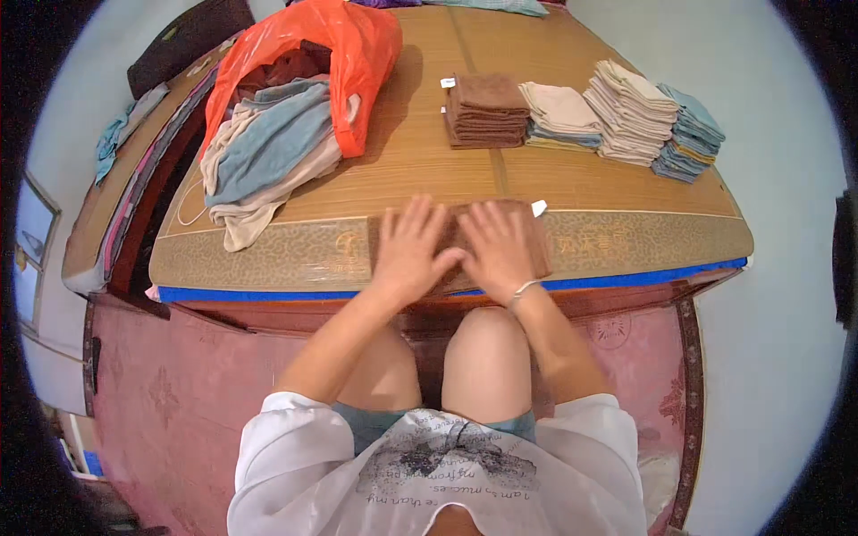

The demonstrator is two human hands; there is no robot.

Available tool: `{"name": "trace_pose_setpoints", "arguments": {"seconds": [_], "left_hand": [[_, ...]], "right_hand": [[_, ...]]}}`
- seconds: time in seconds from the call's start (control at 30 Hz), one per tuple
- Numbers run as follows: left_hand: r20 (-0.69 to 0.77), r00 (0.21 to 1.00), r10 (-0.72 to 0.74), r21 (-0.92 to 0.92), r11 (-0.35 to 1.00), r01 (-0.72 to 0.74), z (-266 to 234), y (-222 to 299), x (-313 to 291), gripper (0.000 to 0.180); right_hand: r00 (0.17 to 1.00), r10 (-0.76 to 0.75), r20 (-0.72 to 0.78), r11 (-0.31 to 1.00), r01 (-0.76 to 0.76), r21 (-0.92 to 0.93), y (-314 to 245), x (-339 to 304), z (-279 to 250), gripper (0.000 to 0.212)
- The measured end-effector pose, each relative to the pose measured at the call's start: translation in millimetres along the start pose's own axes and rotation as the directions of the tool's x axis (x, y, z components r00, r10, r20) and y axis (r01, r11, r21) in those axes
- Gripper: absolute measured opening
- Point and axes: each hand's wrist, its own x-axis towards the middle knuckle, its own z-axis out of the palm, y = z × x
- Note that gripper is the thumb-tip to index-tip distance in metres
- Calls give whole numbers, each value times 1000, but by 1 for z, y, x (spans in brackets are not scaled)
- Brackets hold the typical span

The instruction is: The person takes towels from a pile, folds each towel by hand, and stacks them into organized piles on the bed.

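Note:
A brown towel (539, 241) with a white tag at its far right corner lies on the near edge of the mat-covered bed. My left hand (411, 248) rests flat on its left part, fingers spread and pointing away from me. On its right part lies my right hand (497, 250), also flat, with a bracelet at the wrist. The two thumbs meet or nearly meet in the middle. Much of the towel is hidden under my hands. Beyond it stands a stack of folded brown towels (487, 116), some with white tags.
Right of the brown stack are a low cream stack (561, 112), a tall cream stack (631, 116) and a blue-and-yellow stack (688, 134). An orange-red plastic bag (368, 54) lies at the far left, with blue and cream cloths (273, 147) spilling out.

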Motion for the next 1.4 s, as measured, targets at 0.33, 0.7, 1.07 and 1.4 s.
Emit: {"name": "trace_pose_setpoints", "arguments": {"seconds": [0.33,0.7,1.07,1.4], "left_hand": [[136,987,88,71,993,-98,16,-10,-4,79],[235,971,-43,64,998,29,-2,-5,1,80],[217,972,92,22,995,-99,35,27,15,77],[240,967,85,30,995,-94,29,29,17,80]], "right_hand": [[987,85,138,996,-87,11,26,-6,6,69],[949,300,95,954,-298,-37,64,-34,-9,66],[984,179,15,984,-179,24,46,-36,6,47],[870,482,-101,871,-489,-54,58,-71,-2,59]]}}
